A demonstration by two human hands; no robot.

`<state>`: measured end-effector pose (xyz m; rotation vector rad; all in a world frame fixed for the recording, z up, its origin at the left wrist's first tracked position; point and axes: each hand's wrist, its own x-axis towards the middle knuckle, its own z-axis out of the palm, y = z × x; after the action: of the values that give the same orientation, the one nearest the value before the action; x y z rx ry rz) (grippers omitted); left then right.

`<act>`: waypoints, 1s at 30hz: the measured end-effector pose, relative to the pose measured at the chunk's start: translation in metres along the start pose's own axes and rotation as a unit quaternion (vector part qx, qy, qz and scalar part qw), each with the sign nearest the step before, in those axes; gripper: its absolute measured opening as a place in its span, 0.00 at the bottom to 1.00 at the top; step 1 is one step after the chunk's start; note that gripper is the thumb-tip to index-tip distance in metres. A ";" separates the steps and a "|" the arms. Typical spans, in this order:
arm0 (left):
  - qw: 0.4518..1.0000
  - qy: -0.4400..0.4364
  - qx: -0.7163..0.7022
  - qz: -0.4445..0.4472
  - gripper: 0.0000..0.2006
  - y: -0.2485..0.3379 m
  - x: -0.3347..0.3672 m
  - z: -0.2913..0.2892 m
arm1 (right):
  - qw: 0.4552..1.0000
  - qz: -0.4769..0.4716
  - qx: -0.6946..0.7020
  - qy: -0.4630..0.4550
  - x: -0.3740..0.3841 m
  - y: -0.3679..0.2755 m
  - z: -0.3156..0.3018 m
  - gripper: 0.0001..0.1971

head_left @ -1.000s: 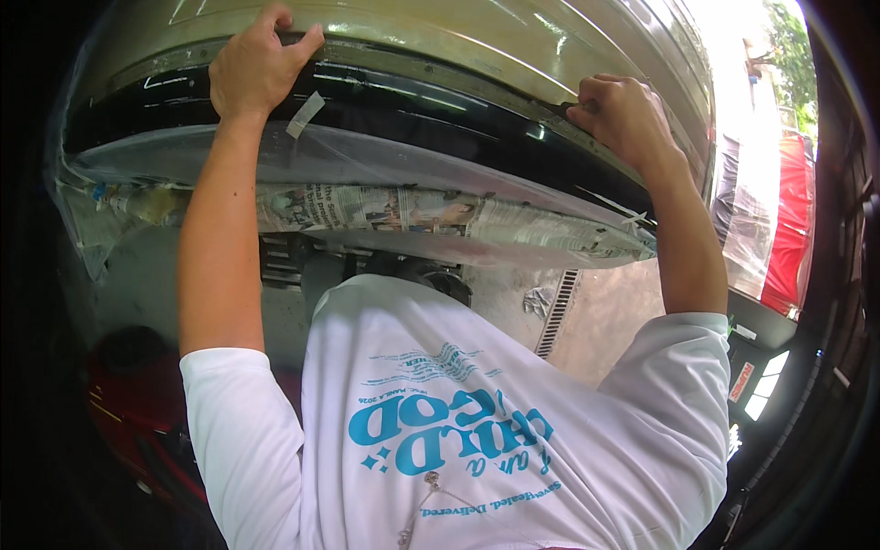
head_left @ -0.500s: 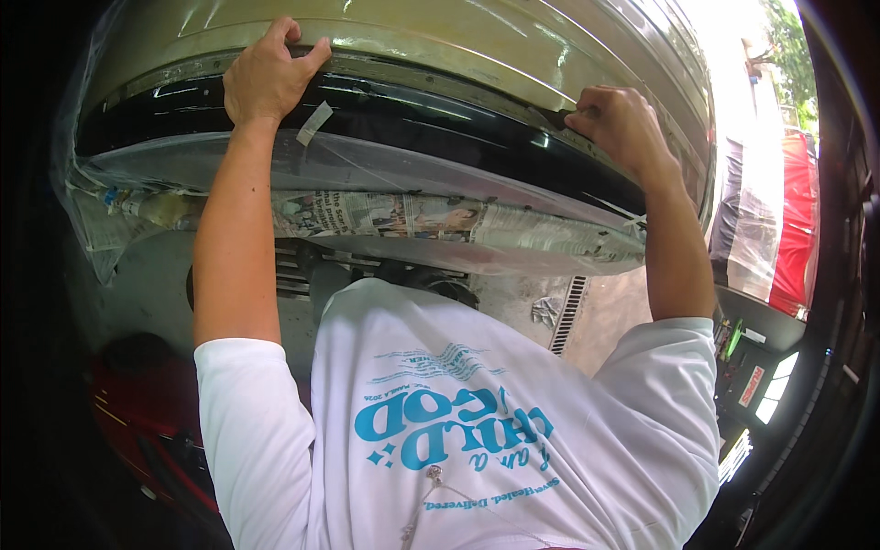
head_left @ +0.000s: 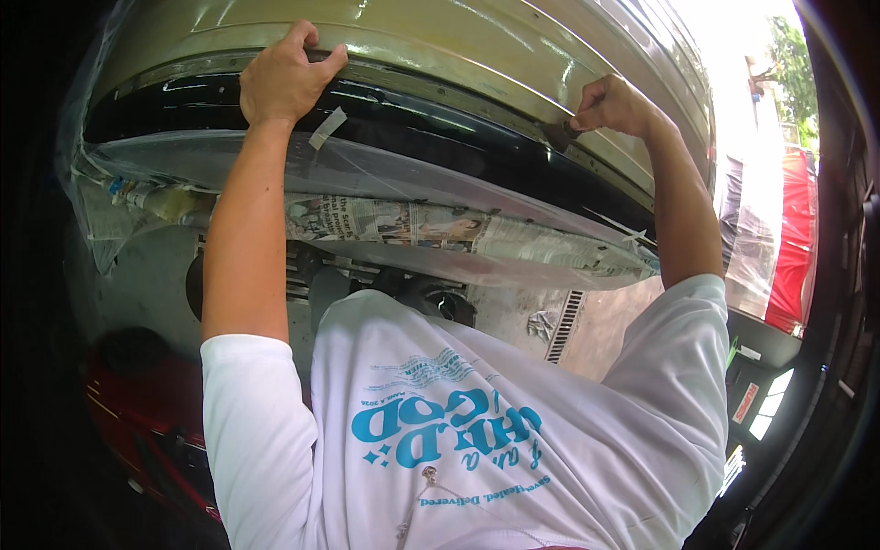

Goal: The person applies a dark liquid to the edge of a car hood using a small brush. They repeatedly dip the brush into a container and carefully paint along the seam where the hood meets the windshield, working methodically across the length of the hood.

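Note:
A gold-coloured vehicle body panel (head_left: 412, 46) curves across the top of the head view, with a glossy black strip (head_left: 412, 116) below it. Between them runs a dull, scuffed seam band (head_left: 458, 88). My left hand (head_left: 286, 81) rests on the panel's lower edge, thumb and index finger apart, with nothing visible in it. Farther right, my right hand (head_left: 612, 103) pinches a small dark scraper (head_left: 555, 136). Its flat blade lies over the seam band, pointing down-left. The fingers hide its handle end.
A piece of tape (head_left: 328, 127) sticks to the black strip. Clear plastic sheeting and newspaper (head_left: 385, 220) cover the part below. A slotted floor drain (head_left: 564, 325) lies beyond my shirt. At lower left stands a red vehicle (head_left: 151, 422); a red cover (head_left: 793, 238) hangs at right.
My right hand has lifted slightly up the panel, and the scraper's blade shows more plainly. My left hand stays at the same spot on the panel. The whole view has shifted a little.

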<state>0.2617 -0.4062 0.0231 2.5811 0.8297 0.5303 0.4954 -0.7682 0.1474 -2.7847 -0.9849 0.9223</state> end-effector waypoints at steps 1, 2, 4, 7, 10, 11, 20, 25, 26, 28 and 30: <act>1.000 0.024 0.002 0.015 0.23 -0.004 0.000 0.003 | 0.999 -0.023 -0.028 0.016 -0.005 -0.008 -0.002 0.12; 0.998 0.047 0.002 0.032 0.23 -0.007 0.001 0.005 | 0.997 -0.043 -0.056 0.033 -0.012 -0.017 -0.003 0.12; 0.999 0.037 0.003 0.022 0.23 -0.008 0.001 0.003 | 0.989 -0.036 -0.125 0.071 -0.025 -0.038 -0.001 0.13; 0.999 0.030 0.002 0.013 0.23 -0.007 0.002 0.002 | 0.967 -0.044 -0.187 0.167 -0.050 -0.060 0.009 0.12; 0.999 0.029 0.000 0.016 0.23 -0.007 0.003 0.003 | 0.962 -0.042 -0.190 0.190 -0.063 -0.063 0.021 0.11; 0.999 0.029 0.000 0.016 0.23 -0.007 0.003 0.002 | 0.963 -0.038 -0.188 0.190 -0.065 -0.062 0.025 0.11; 1.000 0.027 0.005 0.013 0.23 -0.007 0.000 0.003 | 0.952 0.002 -0.169 0.254 -0.076 -0.053 0.070 0.12; 1.000 0.002 -0.008 0.003 0.23 -0.006 0.002 -0.002 | 0.938 -0.026 -0.208 0.277 -0.073 -0.050 0.077 0.12; 1.000 -0.006 -0.013 0.000 0.22 -0.005 0.003 -0.003 | 0.936 -0.025 -0.217 0.277 -0.072 -0.050 0.078 0.12; 1.000 0.013 -0.008 0.014 0.23 -0.007 0.004 0.000 | 0.932 -0.027 -0.237 0.274 -0.071 -0.055 0.081 0.12; 1.000 0.017 -0.004 0.018 0.23 -0.008 0.004 0.002 | 0.920 -0.019 -0.267 0.285 -0.070 -0.059 0.089 0.11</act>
<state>0.2618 -0.3982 0.0184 2.5904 0.7919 0.5889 0.3703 -0.7752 0.1243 -3.1151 -1.3074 -0.2315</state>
